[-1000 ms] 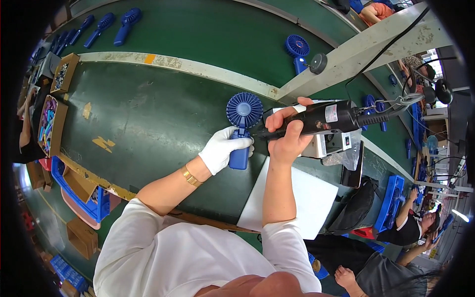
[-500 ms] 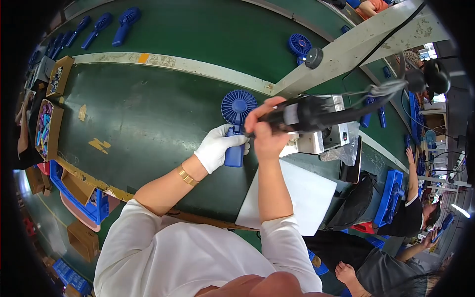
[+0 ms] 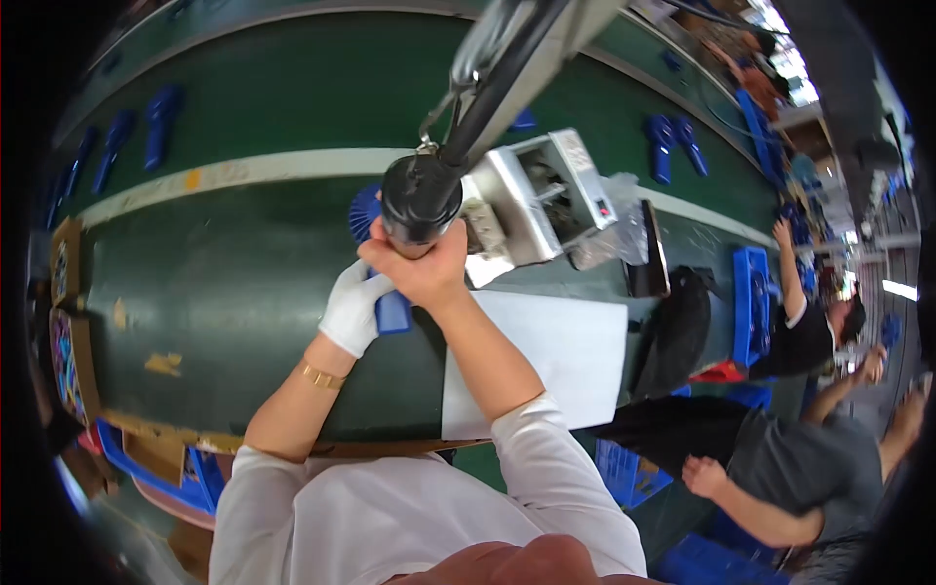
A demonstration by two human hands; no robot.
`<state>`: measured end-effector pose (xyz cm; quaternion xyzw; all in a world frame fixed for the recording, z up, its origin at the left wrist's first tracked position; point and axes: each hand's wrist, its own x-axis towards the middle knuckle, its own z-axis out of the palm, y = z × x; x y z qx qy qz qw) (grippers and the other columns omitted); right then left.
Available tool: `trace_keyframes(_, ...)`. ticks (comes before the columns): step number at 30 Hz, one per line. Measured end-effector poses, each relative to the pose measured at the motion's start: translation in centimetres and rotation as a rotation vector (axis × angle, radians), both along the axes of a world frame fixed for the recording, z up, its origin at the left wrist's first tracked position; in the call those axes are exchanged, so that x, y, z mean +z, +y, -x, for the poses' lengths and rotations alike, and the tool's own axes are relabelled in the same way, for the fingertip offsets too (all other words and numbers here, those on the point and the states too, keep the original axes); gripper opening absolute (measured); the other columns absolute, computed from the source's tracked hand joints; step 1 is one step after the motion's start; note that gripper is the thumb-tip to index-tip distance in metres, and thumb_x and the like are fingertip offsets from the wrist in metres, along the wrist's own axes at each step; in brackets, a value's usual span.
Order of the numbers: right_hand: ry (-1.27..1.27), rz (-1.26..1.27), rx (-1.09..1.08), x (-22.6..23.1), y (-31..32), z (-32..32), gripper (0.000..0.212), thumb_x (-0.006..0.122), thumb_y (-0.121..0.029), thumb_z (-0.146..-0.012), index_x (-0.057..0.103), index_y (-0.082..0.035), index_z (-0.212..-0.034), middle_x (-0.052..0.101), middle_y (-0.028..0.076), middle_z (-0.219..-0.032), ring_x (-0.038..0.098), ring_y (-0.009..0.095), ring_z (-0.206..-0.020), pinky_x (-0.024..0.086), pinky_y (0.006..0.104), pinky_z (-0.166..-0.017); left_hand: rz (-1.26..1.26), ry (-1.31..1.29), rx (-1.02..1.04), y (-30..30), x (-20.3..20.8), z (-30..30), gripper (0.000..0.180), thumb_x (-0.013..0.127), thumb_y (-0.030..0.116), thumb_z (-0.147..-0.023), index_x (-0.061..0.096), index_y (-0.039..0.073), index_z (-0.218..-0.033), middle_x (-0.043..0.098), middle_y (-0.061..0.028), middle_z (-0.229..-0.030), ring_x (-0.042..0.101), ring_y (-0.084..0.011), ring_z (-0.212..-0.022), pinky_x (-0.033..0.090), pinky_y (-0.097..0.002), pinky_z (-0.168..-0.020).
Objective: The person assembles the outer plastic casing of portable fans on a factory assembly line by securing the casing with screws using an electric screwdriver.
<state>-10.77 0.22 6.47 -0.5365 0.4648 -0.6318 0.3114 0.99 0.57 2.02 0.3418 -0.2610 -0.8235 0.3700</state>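
Observation:
A blue handheld fan is gripped in my gloved left hand [image 3: 349,310]. Its lower handle [image 3: 393,315] sticks out below my fingers, and part of the round slatted head [image 3: 364,214] shows beyond. Around a black electric screwdriver [image 3: 419,200] my bare right hand [image 3: 434,271] is closed. The screwdriver stands almost end-on to the view, over the fan, and hides its tip and the fan's middle. My hands touch or nearly touch; the contact is hidden.
Right of my hands stands a silver metal machine [image 3: 531,200], with a white sheet [image 3: 536,361] in front. Blue fans [image 3: 161,127] lie on the far green belt. Cardboard boxes [image 3: 73,366] stand at left. Co-workers sit at right, near a blue tray [image 3: 751,307].
The screwdriver has swung from slanting off to the right to standing over the fan, my right hand with it. The whole view has shifted. My left hand keeps hold of the fan.

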Motion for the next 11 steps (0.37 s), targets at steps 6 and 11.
trace_keyframes(6,-0.156,0.153,-0.369,2.8,1.1,3.3,0.066,0.086,-0.016,-0.055,0.052,0.001,-0.109,0.066,0.009,-0.089,0.064,0.017,-0.076,0.05,0.0281,-0.072,-0.107,0.004,-0.146,0.1,0.5,0.1,0.036,0.061,0.004,-0.08,0.044,0.001,-0.112,0.058,-0.0138,-0.095,0.063,-0.0226,-0.074,0.055,-0.0357,-0.066)
trace_keyframes(11,-0.007,0.023,-0.289,2.2,0.1,2.7,0.068,0.085,-0.018,-0.059,0.05,-0.002,-0.116,0.066,0.01,-0.095,0.065,0.018,-0.086,0.05,0.0289,-0.077,-0.066,-0.012,-0.22,0.2,0.3,-0.4,0.055,0.063,0.005,-0.078,0.033,0.007,-0.124,0.056,-0.0169,-0.1,0.063,-0.0258,-0.074,0.055,-0.0376,-0.064)
